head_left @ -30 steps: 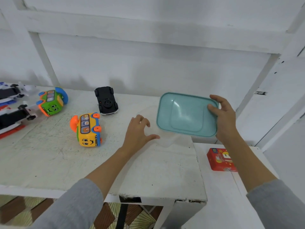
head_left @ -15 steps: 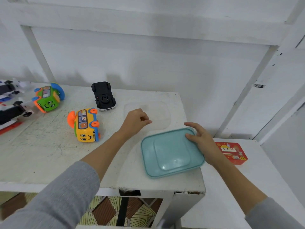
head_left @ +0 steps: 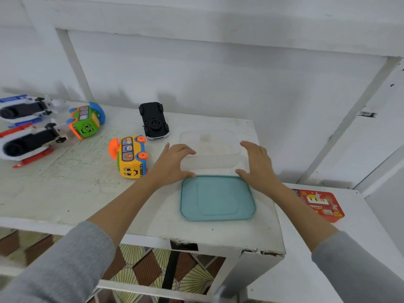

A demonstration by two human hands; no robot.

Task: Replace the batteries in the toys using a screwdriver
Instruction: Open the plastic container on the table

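Observation:
A clear plastic container (head_left: 209,147) stands on the white table (head_left: 65,193). My left hand (head_left: 172,165) is at its left side and my right hand (head_left: 258,167) at its right side, fingers spread; whether they grip it is unclear. A teal lid (head_left: 217,197) lies flat just in front of the container. Toys lie to the left: a yellow bus (head_left: 131,156), a green bus (head_left: 86,120), a black car (head_left: 154,121) turned on its roof, and two white toy vehicles (head_left: 24,127). No screwdriver is in view.
A red printed box (head_left: 319,204) lies on a lower white surface to the right. A white wall with wooden framing stands right behind the table. The table's front edge is chipped, with patterned floor below.
My right hand set the teal lid down on the table and moved up to the container's right side. My left hand stayed at the container's left side.

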